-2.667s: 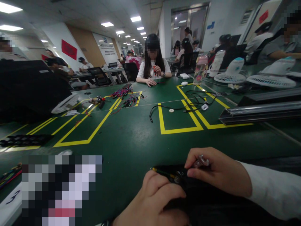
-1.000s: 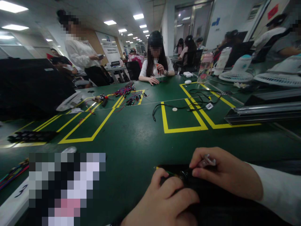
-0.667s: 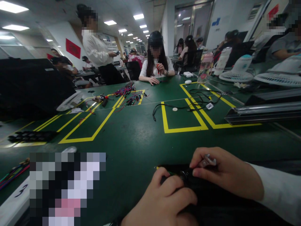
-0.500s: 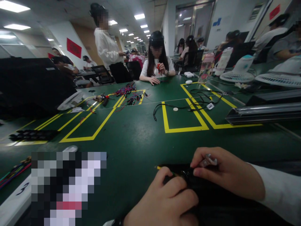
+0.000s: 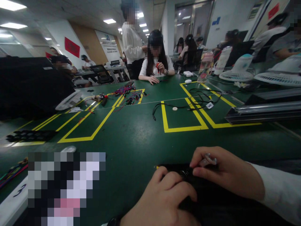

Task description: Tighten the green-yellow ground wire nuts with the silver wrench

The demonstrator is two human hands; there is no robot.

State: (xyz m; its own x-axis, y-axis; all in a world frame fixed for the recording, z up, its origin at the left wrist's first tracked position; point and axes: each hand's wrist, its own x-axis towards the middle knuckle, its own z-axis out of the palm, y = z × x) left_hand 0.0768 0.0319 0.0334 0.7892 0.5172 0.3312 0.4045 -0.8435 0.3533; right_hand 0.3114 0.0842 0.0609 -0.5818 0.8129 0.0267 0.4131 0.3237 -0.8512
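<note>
My right hand (image 5: 225, 174) pinches a small silver metal piece (image 5: 208, 159) with a forked end, between thumb and forefinger. At its fingertips, a shiny dark part (image 5: 186, 172) shows in the gap between my two hands. My left hand (image 5: 162, 197) is closed, with its fingers curled down over the near side of that part. The fingers hide most of what they grip. A bit of yellow (image 5: 157, 167) peeks out beyond the left fingertips. Beneath both hands lies a large black object (image 5: 211, 201), too dark to make out.
Yellow tape (image 5: 185, 129) marks areas on the green table (image 5: 131, 144). Metal rails (image 5: 263, 114) lie at right; a black cable (image 5: 172, 105) lies ahead. Bundled wires (image 5: 124, 89) are farther off. A white case (image 5: 14, 194) stands at left. A person (image 5: 156, 62) sits opposite.
My left hand has shifted slightly left, and less of the yellow bit shows. My right hand stays almost still. In the background a standing person has moved right.
</note>
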